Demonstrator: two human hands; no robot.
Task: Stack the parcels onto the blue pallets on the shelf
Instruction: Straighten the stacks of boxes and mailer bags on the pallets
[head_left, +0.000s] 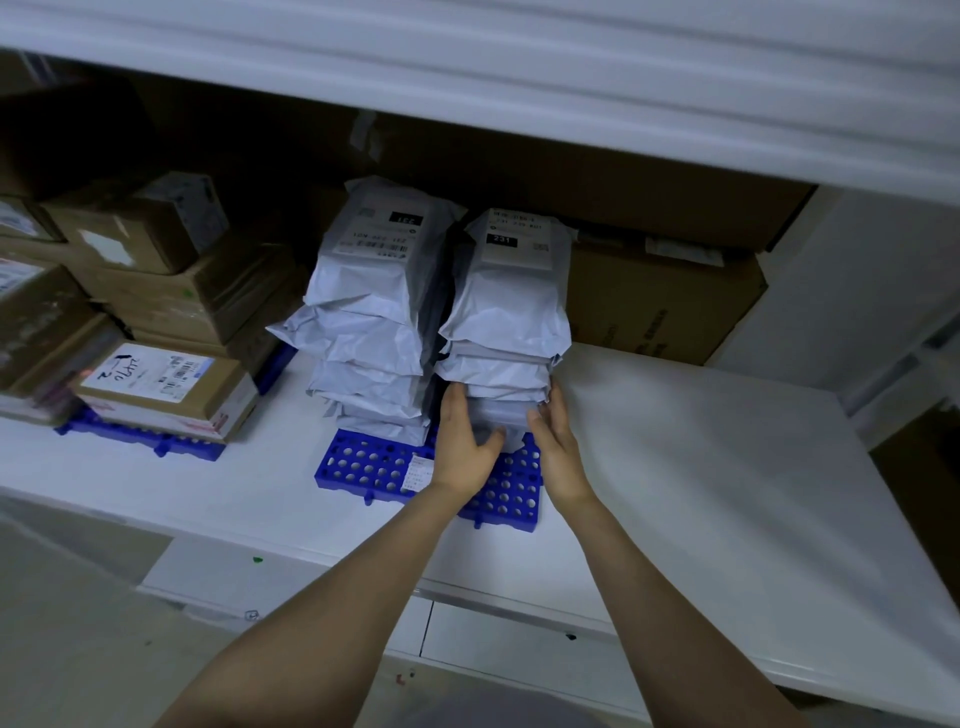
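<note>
Now left hand (464, 448) and right hand (557, 452), straight-fingered, flat against the lowest parcel (500, 414).

The grey parcels (374, 312) cover most of the blue pallet (363, 465). The left hand (465, 449) and right hand (558, 447) partly hide the lowest parcel (498, 415), which is blurred. Label print is too small to read. The cardboard boxes (36, 317) run off the left edge.

A blue pallet (363, 462) lies in the middle of the white shelf (701, 467). Another pallet (143, 435) lies at the left. A brown box (660, 306) stands behind.
</note>
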